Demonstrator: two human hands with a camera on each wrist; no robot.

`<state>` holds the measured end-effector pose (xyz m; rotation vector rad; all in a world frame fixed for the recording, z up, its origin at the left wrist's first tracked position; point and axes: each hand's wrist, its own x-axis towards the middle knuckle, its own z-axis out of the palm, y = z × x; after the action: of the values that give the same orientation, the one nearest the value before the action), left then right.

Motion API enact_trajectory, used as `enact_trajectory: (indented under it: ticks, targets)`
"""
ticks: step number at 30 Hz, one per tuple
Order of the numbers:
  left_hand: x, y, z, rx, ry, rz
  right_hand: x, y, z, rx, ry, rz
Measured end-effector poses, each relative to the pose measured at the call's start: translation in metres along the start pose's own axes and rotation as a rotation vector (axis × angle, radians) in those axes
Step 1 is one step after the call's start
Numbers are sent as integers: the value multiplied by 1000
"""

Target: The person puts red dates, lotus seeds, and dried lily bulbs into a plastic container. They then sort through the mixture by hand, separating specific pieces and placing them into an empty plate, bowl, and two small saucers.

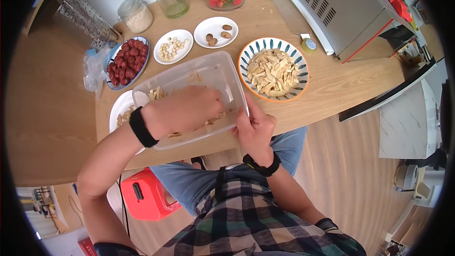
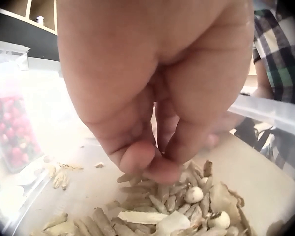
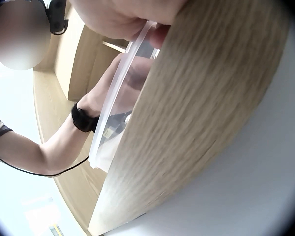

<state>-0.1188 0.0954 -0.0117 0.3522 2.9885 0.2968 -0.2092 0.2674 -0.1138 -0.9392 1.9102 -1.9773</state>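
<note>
In the head view, my left hand (image 1: 185, 109) reaches down into a clear plastic container (image 1: 226, 57) from its left side. The left wrist view shows its fingers curled together, thumb and fingertips pinching a slender dried piece (image 2: 129, 177) at the top of a heap. Pale dried slivers (image 2: 103, 223) make up that heap, mixed with flat flakes and round whitish seeds (image 2: 193, 194). At the container's right end, my right hand (image 1: 256, 132) grips the rim, thumb on the near side. The container tilts near the table's front edge.
A patterned bowl (image 1: 244, 61) of dried slices stands right of the container. Behind are dark red dried fruits (image 1: 127, 61), a plate (image 1: 187, 35) of pale seeds and a plate (image 1: 233, 24) with brown nuts. A white plate (image 1: 115, 109) lies partly under the container; a grey appliance (image 1: 332, 9) stands back right.
</note>
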Motion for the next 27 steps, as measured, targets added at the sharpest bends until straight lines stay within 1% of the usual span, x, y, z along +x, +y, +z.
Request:
enact_trajectory:
  ticks: [2, 4, 5, 7, 8, 9, 11, 12, 13, 15, 16, 17, 18, 19, 21, 22, 24, 25, 27]
  targets:
    - [-4, -6, -4, 2, 11, -2, 0, 2, -1, -5, -7, -3]
    - [-14, -2, -30, -245, 131, -119, 0, 4, -1, -1, -17, -4]
    - [-23, 1, -42, -244, 127, -130, 0, 5, 0, 11, -6, -1]
    - [-49, 5, -58, -379, 242, -235, -1, 5, 1, 39, -15, 12]
    - [-68, 2, -59, -314, 334, -229, -1, 1, 0, 36, -9, 58]
    - [-88, 4, -61, -310, 324, -258, -2, -1, 0, 32, -3, 105]
    - [-125, 11, -67, -466, 381, -660, -1, 2, 1, 70, -29, 111]
    - [-146, 6, -56, -554, 415, -779, -1, 3, 1, 77, -16, 107]
    - [-164, 1, -44, -549, 416, -790, -1, 4, 1, 80, -3, 103]
    - [-193, -9, -21, -477, 393, -977, -1, 7, 0, 54, -10, 79]
    - [-205, -14, -9, -477, 393, -980, -1, 4, 0, 65, -15, 101]
    - [-215, -18, 3, -401, 402, -942, -1, 3, 0, 74, -20, 122]
    - [-215, -17, 6, -327, 412, -901, -1, 3, 0, 71, -20, 123]
    - [-215, -14, 6, -330, 414, -897, -1, 3, 0, 81, -16, 120]
    - [-207, -4, -3, -65, 374, -922, -1, 4, 0, 86, -4, 112]
    - [-199, 1, -9, -68, 377, -916, -1, 3, 0, 86, -4, 112]
    - [-178, 16, -24, -134, 507, -885, -1, 5, 0, 83, -7, 111]
    - [-164, 24, -33, -137, 511, -884, -2, 7, 1, 81, -2, 108]
    - [-129, 37, -47, -194, 477, -549, -2, 7, 0, 77, 4, 103]
